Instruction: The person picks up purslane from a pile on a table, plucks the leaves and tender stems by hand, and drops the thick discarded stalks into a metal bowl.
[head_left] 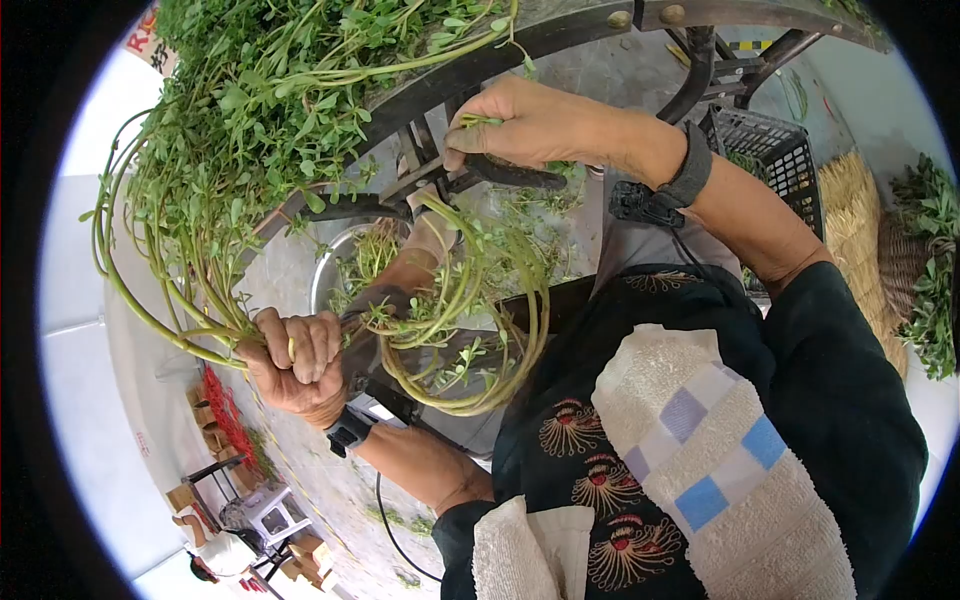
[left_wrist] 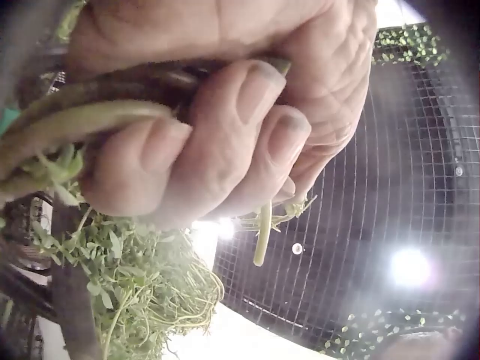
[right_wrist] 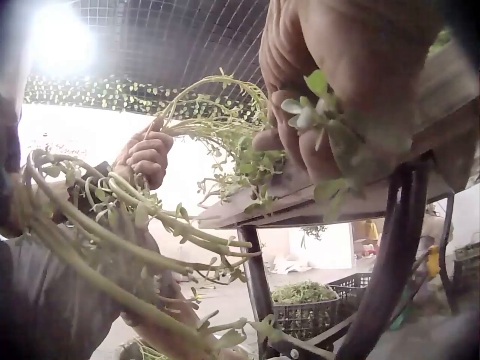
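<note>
The right hand [right_wrist: 349, 71] holds a leafy sprig [right_wrist: 306, 116] in its fingers [right_wrist: 316, 157] near the table [right_wrist: 304, 202]; the left hand [right_wrist: 146, 159] grips long stems [right_wrist: 184, 128].

In the head view, the towel [head_left: 735, 480] at four o'clock looks rough terry cloth, the crate [head_left: 790, 160] at two matt plastic, the coiled stems [head_left: 460, 405] at six smooth.

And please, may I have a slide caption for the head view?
The left hand grips a bundle of long green stems while the right hand pinches a green sprig.

A straw bundle [head_left: 853, 250] sits beside a woven basket [head_left: 896, 262].
</note>
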